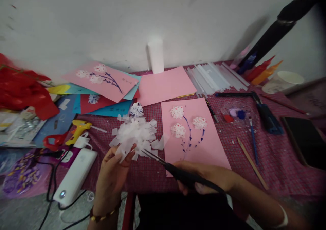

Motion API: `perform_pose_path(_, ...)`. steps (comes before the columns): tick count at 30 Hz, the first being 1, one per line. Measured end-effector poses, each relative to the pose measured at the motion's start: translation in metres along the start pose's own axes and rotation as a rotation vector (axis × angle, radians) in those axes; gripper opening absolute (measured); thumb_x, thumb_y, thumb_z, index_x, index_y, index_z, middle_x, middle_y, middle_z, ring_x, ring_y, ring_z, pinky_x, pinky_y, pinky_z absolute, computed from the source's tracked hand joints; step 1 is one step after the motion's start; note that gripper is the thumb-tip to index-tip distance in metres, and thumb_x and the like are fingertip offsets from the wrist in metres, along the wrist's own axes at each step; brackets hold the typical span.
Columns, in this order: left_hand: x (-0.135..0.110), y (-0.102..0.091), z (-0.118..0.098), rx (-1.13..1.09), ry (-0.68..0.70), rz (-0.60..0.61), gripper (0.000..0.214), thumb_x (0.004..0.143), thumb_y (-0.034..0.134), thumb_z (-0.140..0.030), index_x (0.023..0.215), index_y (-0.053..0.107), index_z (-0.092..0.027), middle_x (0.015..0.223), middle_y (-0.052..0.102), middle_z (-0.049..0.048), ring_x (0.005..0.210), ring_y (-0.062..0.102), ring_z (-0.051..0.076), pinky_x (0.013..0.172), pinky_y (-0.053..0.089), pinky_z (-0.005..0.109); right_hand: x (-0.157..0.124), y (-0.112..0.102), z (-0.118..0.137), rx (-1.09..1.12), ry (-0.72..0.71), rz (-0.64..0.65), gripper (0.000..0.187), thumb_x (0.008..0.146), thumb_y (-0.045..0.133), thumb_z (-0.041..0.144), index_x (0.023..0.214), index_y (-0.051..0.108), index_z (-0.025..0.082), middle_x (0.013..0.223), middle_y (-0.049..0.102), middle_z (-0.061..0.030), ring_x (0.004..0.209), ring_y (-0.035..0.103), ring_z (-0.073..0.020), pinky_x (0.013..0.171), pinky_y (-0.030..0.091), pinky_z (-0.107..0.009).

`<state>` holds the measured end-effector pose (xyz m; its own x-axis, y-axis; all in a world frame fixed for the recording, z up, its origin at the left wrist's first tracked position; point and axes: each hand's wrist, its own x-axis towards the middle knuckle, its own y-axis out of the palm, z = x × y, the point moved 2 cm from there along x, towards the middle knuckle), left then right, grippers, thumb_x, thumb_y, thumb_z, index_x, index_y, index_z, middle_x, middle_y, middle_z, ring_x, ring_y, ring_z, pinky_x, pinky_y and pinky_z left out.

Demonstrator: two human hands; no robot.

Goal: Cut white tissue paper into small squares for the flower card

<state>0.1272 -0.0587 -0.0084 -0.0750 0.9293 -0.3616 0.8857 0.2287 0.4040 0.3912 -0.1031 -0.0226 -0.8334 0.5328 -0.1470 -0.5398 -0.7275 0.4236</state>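
My left hand (113, 170) pinches a piece of white tissue paper (124, 150) at the table's front edge. My right hand (207, 179) grips black-handled scissors (175, 170), and their blades point left at the tissue piece. Just behind lies a heap of cut white tissue scraps (136, 133). To the right of the heap a pink card (192, 135) carries three white tissue flowers on blue painted stems.
A yellow glue gun (78, 128), a white power bank (76, 175) and cables lie at left. Coloured cards (102, 84) and clear glue sticks (214, 77) lie at the back. A paint palette (235, 114), brushes, paint bottles and a dark tablet (304, 140) are at right.
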Motion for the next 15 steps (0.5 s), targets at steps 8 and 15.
perform_pose_path(8, -0.022, -0.044, 0.015, -0.084, -0.038, -0.069, 0.020, 0.056, 0.082, -0.030, 0.067, 0.067, -0.023, 0.084, 0.071, -0.0029, 0.086, 0.066, 0.016, 0.080, 0.054, 0.024, 0.046, 0.006, -0.031, 0.278, -0.024, 0.024, 0.067, 0.080, 0.059, 0.067, 0.120, 0.052, 0.014, 0.092, 0.059, -0.0076, 0.077, 0.061, -0.0161, 0.073, 0.050, -0.031)
perform_pose_path(15, -0.027, -0.067, 0.013, 0.037, -0.049, 0.117, 0.068, 0.057, 0.079, -0.047, 0.122, 0.061, -0.032, 0.103, 0.072, 0.0079, 0.092, 0.067, 0.032, 0.078, 0.055, 0.041, 0.055, 0.010, -0.004, -0.083, 0.009, 0.009, 0.065, 0.083, 0.066, 0.049, 0.135, 0.046, 0.017, 0.098, 0.058, -0.0060, 0.084, 0.054, -0.0177, 0.073, 0.044, -0.030)
